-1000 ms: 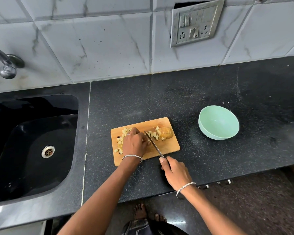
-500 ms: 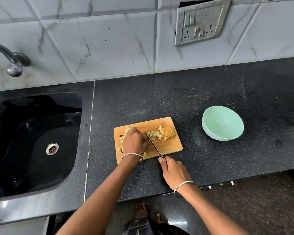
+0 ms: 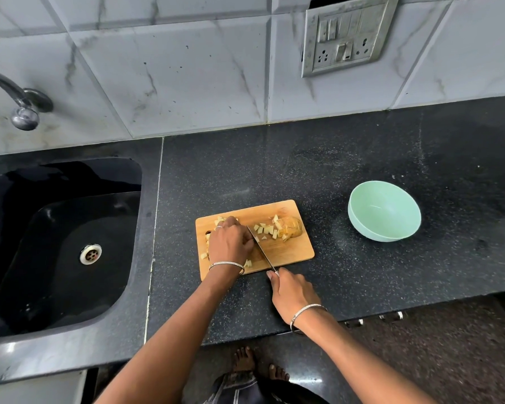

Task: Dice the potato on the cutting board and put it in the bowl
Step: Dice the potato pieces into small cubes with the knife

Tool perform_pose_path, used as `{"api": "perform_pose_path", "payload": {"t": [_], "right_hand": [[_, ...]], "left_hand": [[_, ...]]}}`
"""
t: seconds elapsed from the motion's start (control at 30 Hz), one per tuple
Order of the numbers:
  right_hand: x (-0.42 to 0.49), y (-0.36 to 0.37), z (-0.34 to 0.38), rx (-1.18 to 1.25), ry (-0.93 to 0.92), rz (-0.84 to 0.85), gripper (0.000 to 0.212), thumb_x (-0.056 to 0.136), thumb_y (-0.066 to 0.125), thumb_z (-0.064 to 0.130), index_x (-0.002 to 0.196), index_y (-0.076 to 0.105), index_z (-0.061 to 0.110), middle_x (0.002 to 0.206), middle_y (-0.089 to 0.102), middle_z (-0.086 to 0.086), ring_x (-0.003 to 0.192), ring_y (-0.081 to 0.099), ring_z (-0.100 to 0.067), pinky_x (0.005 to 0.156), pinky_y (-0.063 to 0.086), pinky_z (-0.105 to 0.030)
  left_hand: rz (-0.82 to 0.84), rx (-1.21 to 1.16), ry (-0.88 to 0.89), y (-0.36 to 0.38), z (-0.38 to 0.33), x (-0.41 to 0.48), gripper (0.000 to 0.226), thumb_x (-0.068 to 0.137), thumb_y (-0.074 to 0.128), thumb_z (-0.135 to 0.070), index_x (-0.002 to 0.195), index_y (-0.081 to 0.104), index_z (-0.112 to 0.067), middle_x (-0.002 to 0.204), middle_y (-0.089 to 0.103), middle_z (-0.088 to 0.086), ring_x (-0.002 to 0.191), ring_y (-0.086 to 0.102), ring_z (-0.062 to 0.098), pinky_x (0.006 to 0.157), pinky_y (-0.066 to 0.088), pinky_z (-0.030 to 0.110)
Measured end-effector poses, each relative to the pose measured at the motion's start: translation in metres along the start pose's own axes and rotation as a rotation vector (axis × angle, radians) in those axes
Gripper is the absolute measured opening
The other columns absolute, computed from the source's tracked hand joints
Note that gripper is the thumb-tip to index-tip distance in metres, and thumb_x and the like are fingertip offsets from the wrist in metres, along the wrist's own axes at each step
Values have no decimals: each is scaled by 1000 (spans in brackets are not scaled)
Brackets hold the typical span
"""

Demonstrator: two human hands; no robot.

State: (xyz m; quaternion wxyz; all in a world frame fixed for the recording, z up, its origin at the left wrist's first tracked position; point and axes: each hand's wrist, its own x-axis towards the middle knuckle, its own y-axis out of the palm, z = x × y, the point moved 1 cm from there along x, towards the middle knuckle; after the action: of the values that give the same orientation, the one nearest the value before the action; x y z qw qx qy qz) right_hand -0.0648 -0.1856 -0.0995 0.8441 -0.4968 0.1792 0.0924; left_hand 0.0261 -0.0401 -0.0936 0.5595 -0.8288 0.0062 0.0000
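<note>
Potato [image 3: 289,230], pale yellow, is mid-dicing, I judge. Nearest, the right hand [image 3: 295,293] grasps a slim steel knife [image 3: 261,252]. The left hand [image 3: 229,243] curls its fingers over a piece on the rectangular wooden cutting board [image 3: 292,253], cubes scattered around. Beyond stands the empty round mint-green bowl [image 3: 362,228]; next, finish the cuts, then carry the cubes across

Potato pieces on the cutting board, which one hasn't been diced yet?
The rounded yellowish chunk at the board's right end, nearest the green bowl. The rest are small cubes beside it and by the left hand.
</note>
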Motion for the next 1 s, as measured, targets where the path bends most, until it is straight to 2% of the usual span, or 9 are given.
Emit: {"api": "perform_pose_path", "payload": {"t": [0.33,0.47,0.67,0.8,0.9,1.0], "right_hand": [[-5,2,0,-21,-9,-16,41,104,29,47,103,55,15,106,67,-15,99,63,-39,69,44,-40],[-6,3,-1,-46,-16,-31,41,104,28,48,104,54,16,106,68,-14,99,64,-39,68,44,-40],[-6,1,-5,-8,-19,-17,40,104,28,48,100,53,17,105,67,-15,101,62,-40,69,42,-40],[-5,-2,-12,41,-71,-26,39,103,27,52,89,47,21,96,67,-14,93,62,-41,69,45,-43],[-1,-5,-19,103,-77,-46,42,102,25,54,83,44,21,86,64,-12,86,61,-40,67,45,-44],[3,-12,-21,142,-94,-63,44,102,25,54,80,44,21,80,62,-9,82,59,-38,68,44,-44]], "left_hand": [[-93,65,-62,11,-6,-6,16,86,60,-24,82,69,-11,101,59,7,89,56,28,71,46,39],[-124,92,-187,10,-7,-5,17,90,53,-19,87,67,-9,105,57,7,88,55,28,69,38,35],[-88,40,-171,5,-6,-1,15,84,58,-20,84,66,-7,99,58,9,84,56,30,72,47,39],[-132,-77,-140,7,1,-9,18,79,57,-15,96,63,-14,99,60,7,88,56,30,75,46,41],[-157,-68,-75,8,1,-13,18,81,57,-20,97,60,-26,100,59,-1,92,54,26,74,43,39],[-122,1,-30,11,0,-14,17,85,58,-32,101,62,-32,109,57,-4,101,52,24,80,41,41]]}}
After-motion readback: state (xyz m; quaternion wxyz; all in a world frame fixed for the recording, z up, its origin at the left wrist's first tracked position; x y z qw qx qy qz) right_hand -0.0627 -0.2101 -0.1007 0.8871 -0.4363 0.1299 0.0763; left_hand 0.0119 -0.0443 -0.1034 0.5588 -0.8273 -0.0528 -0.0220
